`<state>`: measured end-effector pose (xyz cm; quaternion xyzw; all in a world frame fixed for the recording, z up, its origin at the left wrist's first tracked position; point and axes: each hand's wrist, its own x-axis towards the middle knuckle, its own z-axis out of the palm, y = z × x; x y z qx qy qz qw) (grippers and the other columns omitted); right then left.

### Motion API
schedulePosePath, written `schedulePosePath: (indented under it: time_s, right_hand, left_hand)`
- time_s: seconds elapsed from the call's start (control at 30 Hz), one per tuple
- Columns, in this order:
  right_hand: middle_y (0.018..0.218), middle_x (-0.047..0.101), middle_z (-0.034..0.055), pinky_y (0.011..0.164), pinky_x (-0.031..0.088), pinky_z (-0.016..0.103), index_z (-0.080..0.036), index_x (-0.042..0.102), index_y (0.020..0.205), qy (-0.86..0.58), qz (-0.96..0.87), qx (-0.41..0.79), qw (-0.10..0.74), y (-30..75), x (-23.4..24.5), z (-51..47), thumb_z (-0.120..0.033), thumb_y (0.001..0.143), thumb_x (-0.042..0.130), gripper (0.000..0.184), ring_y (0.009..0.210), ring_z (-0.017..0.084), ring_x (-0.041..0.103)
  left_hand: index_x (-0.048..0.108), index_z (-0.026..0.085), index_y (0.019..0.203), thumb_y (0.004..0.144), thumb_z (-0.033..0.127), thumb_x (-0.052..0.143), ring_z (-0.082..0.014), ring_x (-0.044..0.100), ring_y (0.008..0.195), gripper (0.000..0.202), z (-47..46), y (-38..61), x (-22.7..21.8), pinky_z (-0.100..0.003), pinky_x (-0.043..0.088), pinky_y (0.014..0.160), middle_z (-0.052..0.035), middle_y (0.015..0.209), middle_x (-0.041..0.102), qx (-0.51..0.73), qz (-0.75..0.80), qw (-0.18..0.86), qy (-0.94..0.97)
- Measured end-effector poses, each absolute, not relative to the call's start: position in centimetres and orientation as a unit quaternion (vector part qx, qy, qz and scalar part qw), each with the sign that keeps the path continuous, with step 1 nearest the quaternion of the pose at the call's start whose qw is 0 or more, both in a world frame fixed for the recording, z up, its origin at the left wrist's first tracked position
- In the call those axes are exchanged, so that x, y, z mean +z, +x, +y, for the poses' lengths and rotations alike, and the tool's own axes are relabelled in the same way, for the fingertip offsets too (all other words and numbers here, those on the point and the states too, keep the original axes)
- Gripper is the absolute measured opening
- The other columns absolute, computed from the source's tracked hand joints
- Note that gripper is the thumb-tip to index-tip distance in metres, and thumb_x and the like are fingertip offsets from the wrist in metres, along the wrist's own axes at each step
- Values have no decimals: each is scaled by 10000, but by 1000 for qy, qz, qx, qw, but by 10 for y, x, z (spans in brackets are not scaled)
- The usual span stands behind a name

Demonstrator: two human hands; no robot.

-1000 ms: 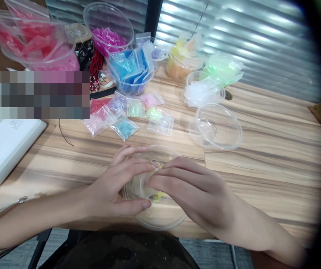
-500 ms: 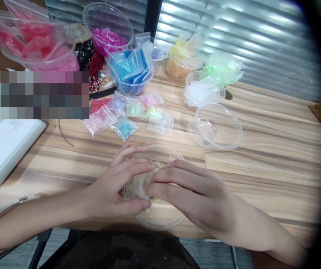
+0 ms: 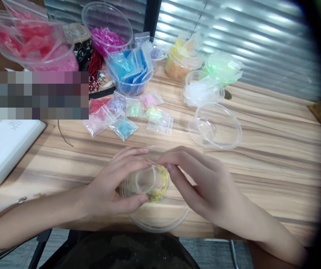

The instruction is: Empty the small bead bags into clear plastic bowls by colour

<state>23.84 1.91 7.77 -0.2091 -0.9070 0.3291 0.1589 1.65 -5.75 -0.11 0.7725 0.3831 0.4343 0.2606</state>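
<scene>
A clear plastic bowl (image 3: pixel 160 227) rests near the table's front edge. Within its outline is a smaller clear tub (image 3: pixel 125 190), tilted, with a small clear cup (image 3: pixel 145 180) and yellow bits (image 3: pixel 159 190) inside. My left hand (image 3: pixel 121 183) curves round the tub's left side, thumb in front and fingers behind, gripping it. Over the tub's right rim hovers my right hand (image 3: pixel 196 179), thumb and fingertips pinched together. Whatever lies between those fingertips is too small to make out.
Several small zip bags (image 3: pixel 124 127) of coloured bits lie beyond the bowl. Behind them stand clear tubs of blue packets (image 3: pixel 129 71), orange and yellow packets (image 3: pixel 181 63) and white packets (image 3: pixel 203 91). A clear tub (image 3: pixel 219 125) sits right; a white device (image 3: pixel 12 149) lies left.
My right hand has risen out of the tub and shifted slightly right, uncovering the small cup and the yellow bits. My left hand stays almost where it was.
</scene>
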Motion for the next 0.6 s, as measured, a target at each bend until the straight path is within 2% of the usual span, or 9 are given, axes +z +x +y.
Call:
schedulePosePath:
  time_s: [0.1, 0.27, 0.3, 0.4, 0.43, 0.5, 0.57, 0.6]
  right_hand:
    - [1128, 622, 106, 928, 506, 369, -121, 549, 1181, -196, -927, 303, 102, 230, 65, 23, -28, 959, 436, 265, 1067, 220, 587]
    - [1107, 610, 137, 1012, 483, 433, -84, 564, 1103, -160, -952, 251, 69, 227, 52, 26, -103, 986, 458, 159, 1194, 269, 534]
    - [1147, 595, 152, 1047, 458, 457, -76, 557, 1133, -149, -957, 241, 58, 228, 50, 25, -152, 986, 496, 177, 1248, 289, 495]
    - [1304, 518, 198, 1086, 411, 526, -59, 521, 1242, -112, -969, 218, 7, 231, 46, 23, -348, 920, 651, 452, 1320, 346, 405]
    - [1325, 506, 194, 1075, 416, 540, -70, 529, 1243, -103, -971, 215, -13, 232, 45, 22, -378, 893, 683, 491, 1310, 354, 406]
    - [1324, 509, 177, 1043, 431, 555, -93, 571, 1194, -102, -972, 206, -48, 232, 45, 20, -308, 900, 679, 379, 1274, 352, 426]
    - [1312, 516, 175, 1000, 458, 541, -99, 598, 1144, -106, -971, 203, -70, 233, 46, 18, -167, 941, 586, 215, 1241, 334, 444]
    - [1306, 520, 176, 972, 476, 521, -101, 599, 1143, -101, -970, 211, -71, 233, 46, 18, -129, 959, 529, 199, 1221, 320, 458]
  left_hand:
    - [495, 154, 1323, 827, 308, 698, -238, 486, 1304, 557, -57, 17, -2, -370, 401, 1117, -115, 1234, 630, 444, 382, 248, 772]
    - [505, 167, 1302, 829, 283, 693, -233, 510, 1264, 522, -56, 18, -1, -373, 414, 1101, -102, 1203, 630, 447, 401, 245, 761]
    - [500, 168, 1302, 826, 274, 696, -232, 513, 1261, 525, -56, 19, -1, -377, 412, 1101, -104, 1216, 625, 448, 404, 248, 758]
    - [478, 159, 1311, 814, 240, 708, -229, 539, 1235, 554, -55, 19, 0, -387, 419, 1092, -115, 1242, 616, 452, 405, 251, 754]
    - [475, 155, 1311, 812, 235, 710, -228, 549, 1225, 557, -55, 19, 0, -391, 423, 1088, -119, 1241, 617, 455, 401, 247, 756]
    - [475, 151, 1309, 811, 236, 712, -226, 554, 1223, 558, -54, 20, -1, -389, 431, 1082, -120, 1231, 625, 453, 394, 236, 764]
    - [476, 148, 1311, 807, 239, 716, -228, 553, 1230, 565, -53, 21, -1, -388, 435, 1078, -121, 1232, 630, 446, 391, 226, 773]
    - [476, 147, 1314, 806, 241, 718, -231, 554, 1230, 571, -53, 21, -1, -390, 439, 1075, -123, 1234, 632, 442, 391, 224, 775]
